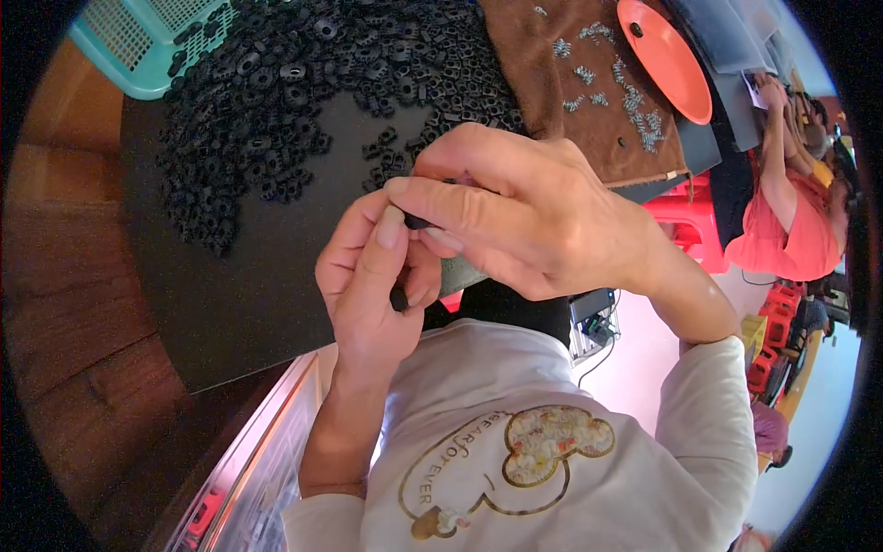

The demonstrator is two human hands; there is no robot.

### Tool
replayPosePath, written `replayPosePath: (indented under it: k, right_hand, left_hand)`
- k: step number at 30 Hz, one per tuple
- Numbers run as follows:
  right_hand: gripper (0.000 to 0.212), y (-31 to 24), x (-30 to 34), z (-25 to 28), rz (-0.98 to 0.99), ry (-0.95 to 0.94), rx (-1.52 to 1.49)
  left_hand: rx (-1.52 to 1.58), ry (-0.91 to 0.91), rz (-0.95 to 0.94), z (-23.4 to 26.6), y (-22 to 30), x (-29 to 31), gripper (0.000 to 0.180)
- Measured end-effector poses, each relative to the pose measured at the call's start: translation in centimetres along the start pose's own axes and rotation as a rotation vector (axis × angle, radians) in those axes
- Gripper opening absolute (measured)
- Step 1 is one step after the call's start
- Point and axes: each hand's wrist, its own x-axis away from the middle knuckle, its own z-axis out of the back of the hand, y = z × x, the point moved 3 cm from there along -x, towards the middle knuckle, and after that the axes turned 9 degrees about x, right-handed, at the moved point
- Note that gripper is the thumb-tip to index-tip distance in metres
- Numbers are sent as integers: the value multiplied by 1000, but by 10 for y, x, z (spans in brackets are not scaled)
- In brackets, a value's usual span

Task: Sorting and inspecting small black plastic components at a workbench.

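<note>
My left hand (372,276) and my right hand (524,212) meet in front of my chest, above the near edge of the dark table. Between the fingertips of both is a small black plastic part (417,222), mostly covered by fingers. My left thumb presses against it, and my right thumb and fingers pinch it from the other side. Another dark bit (398,298) shows in the curl of my left hand; its kind is hidden. Beyond my hands lies a big heap of small black plastic parts (294,74), some ring-shaped.
A teal plastic basket (138,94) stands at the far left. On the right, small metal springs (635,106) lie on a brown cloth (524,55), beside an orange plate (676,74). Red stools (690,221) and a person in a coral top (791,230) are farther right.
</note>
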Motion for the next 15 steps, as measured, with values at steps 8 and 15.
replayPosePath:
  k: [8,15]
  right_hand:
    - [43,5,-1,6,-8,-15,-14]
    - [39,3,-7,14,65,-164,56]
  left_hand:
    - [37,-56,40,3,-1,3,22]
    - [30,12,106,1,0,5,19]
